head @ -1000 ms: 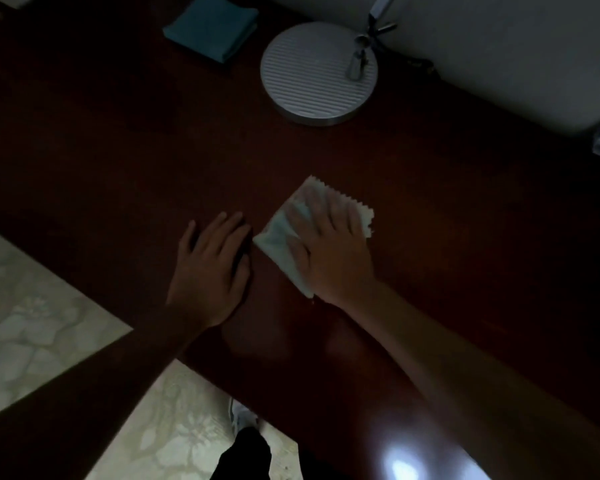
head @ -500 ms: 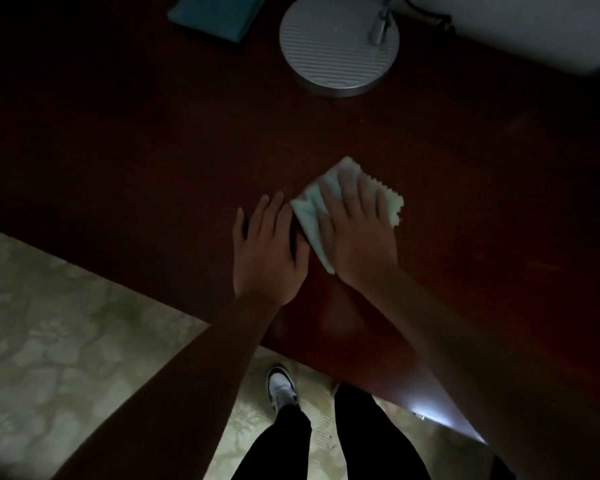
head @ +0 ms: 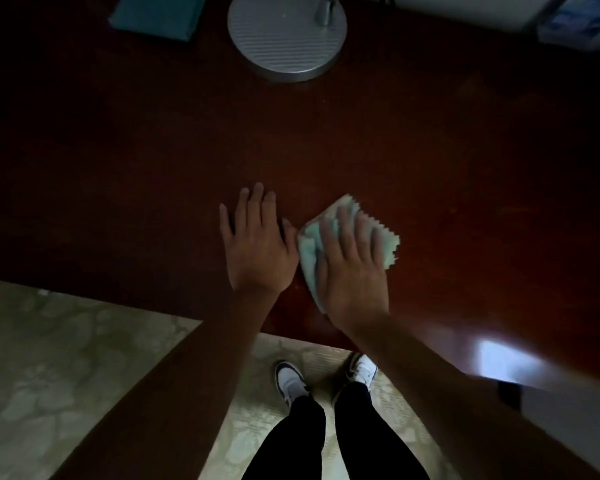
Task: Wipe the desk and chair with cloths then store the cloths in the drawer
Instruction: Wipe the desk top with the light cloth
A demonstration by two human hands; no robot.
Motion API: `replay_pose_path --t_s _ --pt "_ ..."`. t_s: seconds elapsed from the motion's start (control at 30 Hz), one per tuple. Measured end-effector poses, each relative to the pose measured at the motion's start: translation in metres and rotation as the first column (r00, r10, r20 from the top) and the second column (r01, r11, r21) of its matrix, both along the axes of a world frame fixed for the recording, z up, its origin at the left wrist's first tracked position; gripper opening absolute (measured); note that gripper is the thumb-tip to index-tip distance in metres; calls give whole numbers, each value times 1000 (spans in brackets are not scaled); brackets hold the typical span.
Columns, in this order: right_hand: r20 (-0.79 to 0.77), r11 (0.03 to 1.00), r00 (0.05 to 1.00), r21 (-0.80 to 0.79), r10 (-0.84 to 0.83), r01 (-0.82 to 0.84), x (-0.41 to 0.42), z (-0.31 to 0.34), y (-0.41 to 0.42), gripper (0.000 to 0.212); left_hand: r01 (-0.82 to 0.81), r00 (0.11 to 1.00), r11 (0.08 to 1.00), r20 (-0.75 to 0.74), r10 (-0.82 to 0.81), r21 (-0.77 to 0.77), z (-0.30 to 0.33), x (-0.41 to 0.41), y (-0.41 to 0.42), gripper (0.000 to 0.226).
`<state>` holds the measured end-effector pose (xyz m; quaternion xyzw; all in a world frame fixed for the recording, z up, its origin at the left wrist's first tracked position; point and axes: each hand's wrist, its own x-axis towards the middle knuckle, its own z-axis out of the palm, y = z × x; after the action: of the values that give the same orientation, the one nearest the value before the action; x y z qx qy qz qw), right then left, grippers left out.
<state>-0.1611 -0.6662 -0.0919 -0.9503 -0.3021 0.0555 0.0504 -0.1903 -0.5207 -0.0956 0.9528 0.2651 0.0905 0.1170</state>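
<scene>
Our right hand (head: 352, 268) lies flat on the pale green cloth (head: 329, 237), fingers straight and spread, pressing it down onto the surface (head: 430, 161). This grip does not curl round the cloth: the palm and fingers simply cover most of it. The cloth is crumpled, and its zigzag-cut edge shows past our fingertips on the far and right sides, while a bunched part pokes out on the left, beside our thumb.

Our left hand (head: 257, 244) rests just left of the cloth, palm down on the bare dark red-brown wood, fingers straight and slightly fanned, holding nothing. Its thumb side comes right up to the cloth's left edge; we cannot tell whether the two touch.

Both hands sit near the near edge of the surface, roughly at its middle from left to right. Far from us, at the back, stands a round ribbed silver lamp base (head: 286, 36) with a metal stem rising from its right part. To the left of that base lies a folded teal cloth (head: 156, 15), well apart from our hands. At the far right corner a pale object with something blue on it is too blurred to make out.

A bright patch of light reflects off the wood near the right. Below the near edge we see patterned pale floor (head: 49, 358), our dark trousers and two white-and-dark shoes (head: 291, 382).
</scene>
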Motion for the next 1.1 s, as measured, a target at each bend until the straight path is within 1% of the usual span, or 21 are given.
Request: replay_pose_path --t_s 0.07,0.1,0.17,0.23,0.27,0.33,0.4,0.47,0.5,0.57,0.6,0.63,0.7,0.77,0.8,0.83,0.87,0.93,1.0,1.07,1.1 --pt "6 998 998 9 62 -62 7 0 -31 55 10 1000 1000 2 -10 -5 0 0 -2 50" --pt "32 1000 999 11 20 -20 20 -2 -51 54 5 1000 1000 -4 -5 -10 0 1 -2 49" --pt "57 982 980 22 -190 189 54 -5 -93 56 1 1000 1000 -3 -1 -7 0 2 -3 49" --pt "35 912 912 51 -409 407 71 -5 -114 60 6 1000 1000 12 -6 -2 0 1 -2 49" --pt "32 882 882 68 -470 467 67 -4 -112 62 12 1000 1000 17 -11 -7 0 2 -3 48" --pt "39 888 889 87 -457 452 38 -4 -93 62 1 1000 1000 20 0 -8 0 0 0 47" --pt "14 947 949 74 -314 312 -3 -4 -81 59 19 998 1000 56 -18 -18 1 0 -1 44" --pt "-6 985 986 52 -166 166 -33 -2 -91 56 138 986 990 98 -135 -24 4 2 -7 43" --pt "9 991 992 39 -129 129 -33 -3 -107 55 225 969 974 115 -221 -20 6 4 -14 43" --pt "47 978 977 25 -206 205 -16 -7 -149 54 361 926 932 121 -356 -20 11 9 -32 43" --pt "68 948 946 25 -317 316 -4 -8 -174 55 400 912 916 119 -394 -35 13 11 -45 44" --pt "71 890 887 40 -457 455 8 -7 -201 56 431 899 901 117 -422 -58 14 11 -61 44" --pt "16 724 726 84 -688 684 20 -2 -243 62 510 859 856 92 -503 -83 14 9 -91 49" --pt "-24 601 607 104 -795 792 15 1 -250 66 596 802 801 -4 -597 -52 7 4 -112 53" --pt "-8 590 594 112 -804 800 9 0 -243 67 616 786 787 -51 -616 -28 5 2 -118 55" --pt "19 612 614 119 -789 782 0 -1 -232 66 617 784 787 -78 -616 -14 3 1 -120 56" --pt "44 665 665 120 -746 737 -10 -2 -219 64 613 787 790 -90 -611 -8 2 2 -119 56" --pt "32 810 811 85 -584 580 -29 -4 -203 59 606 791 795 -96 -604 -11 3 1 -118 56" --pt "28 903 903 46 -430 428 -25 -4 -213 57 599 796 800 -96 -598 -19 3 1 -119 55" --pt "76 893 890 62 -450 446 2 -6 -243 55 593 800 805 -98 -592 -25 4 1 -119 55" --pt "101 849 843 71 -528 523 18 -4 -259 56 589 803 807 -89 -589 -26 4 1 -119 55"
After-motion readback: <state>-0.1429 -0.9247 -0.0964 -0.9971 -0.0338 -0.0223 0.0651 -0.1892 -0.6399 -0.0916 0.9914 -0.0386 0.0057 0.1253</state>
